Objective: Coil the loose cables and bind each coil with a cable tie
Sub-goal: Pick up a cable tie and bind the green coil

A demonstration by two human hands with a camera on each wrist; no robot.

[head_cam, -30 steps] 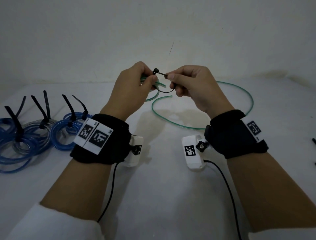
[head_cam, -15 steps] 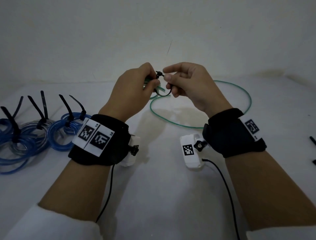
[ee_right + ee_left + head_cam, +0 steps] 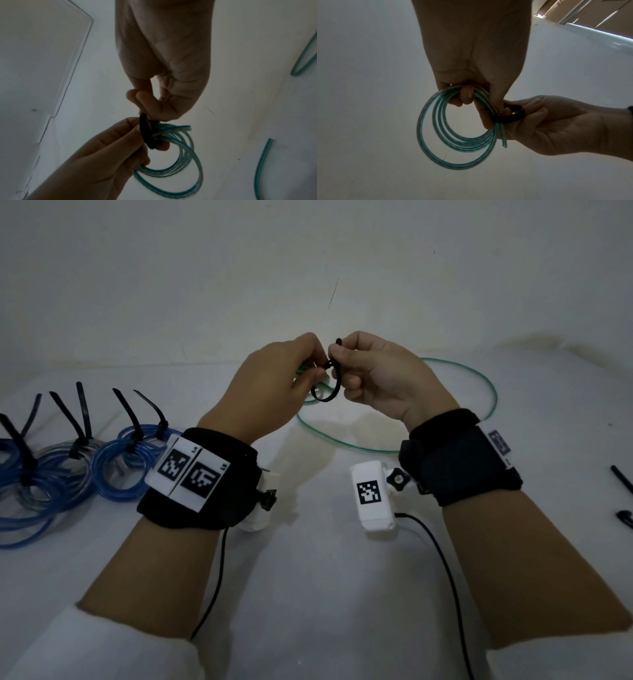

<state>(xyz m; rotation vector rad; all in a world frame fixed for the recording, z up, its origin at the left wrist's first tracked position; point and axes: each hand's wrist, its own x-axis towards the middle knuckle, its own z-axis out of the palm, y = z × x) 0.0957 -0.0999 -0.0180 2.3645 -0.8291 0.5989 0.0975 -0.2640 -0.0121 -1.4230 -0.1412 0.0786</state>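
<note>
Step in hand: binding. Left hand (image 3: 471, 60) grips coiled green translucent cable (image 3: 453, 142); right hand (image 3: 556, 125) pinches black plastic cable tie (image 3: 510, 118) looped round coil. Next, likely: pull tail until loop cinches on strands.

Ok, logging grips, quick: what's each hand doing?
Left hand: grips the coiled green cable.
Right hand: pinches the black plastic cable tie looped round it.

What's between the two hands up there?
A black cable tie looped round the green coil, bridging left hand and right hand; clearest in the left wrist view.
</note>
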